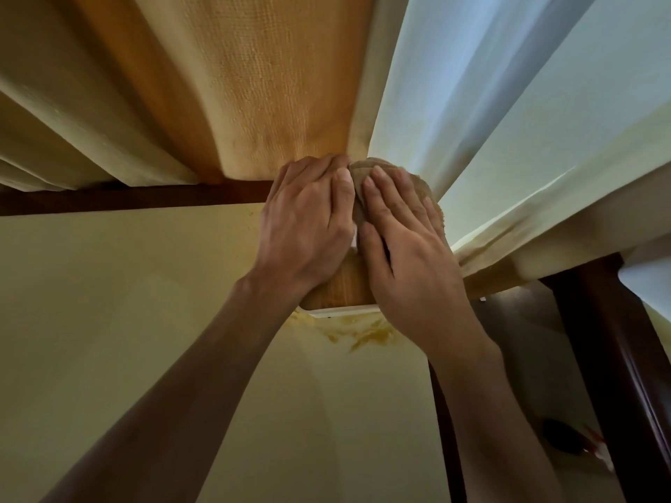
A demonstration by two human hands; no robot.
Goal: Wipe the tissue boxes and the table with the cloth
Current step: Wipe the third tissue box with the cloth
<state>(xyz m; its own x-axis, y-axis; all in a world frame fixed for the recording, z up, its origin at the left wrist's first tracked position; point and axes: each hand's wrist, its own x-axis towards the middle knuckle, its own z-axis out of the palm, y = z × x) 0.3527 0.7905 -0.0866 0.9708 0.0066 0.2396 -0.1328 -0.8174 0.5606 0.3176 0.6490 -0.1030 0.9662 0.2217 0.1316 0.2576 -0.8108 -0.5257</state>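
Observation:
A tissue box (345,288) with a wooden lid and a white base stands on the pale table (127,303), close to the curtains. My left hand (308,219) lies over the box's left side, fingers curled down over its far edge. My right hand (403,245) presses flat, fingers straight, on a brown cloth (406,176) bunched over the right half of the box. Most of the box is hidden under both hands.
A yellowish smear (363,334) marks the table just in front of the box. Yellow curtains (254,85) and a pale sheer curtain (508,103) hang behind. A dark wooden frame (610,339) runs along the right, and a dark rail (127,197) along the table's far edge.

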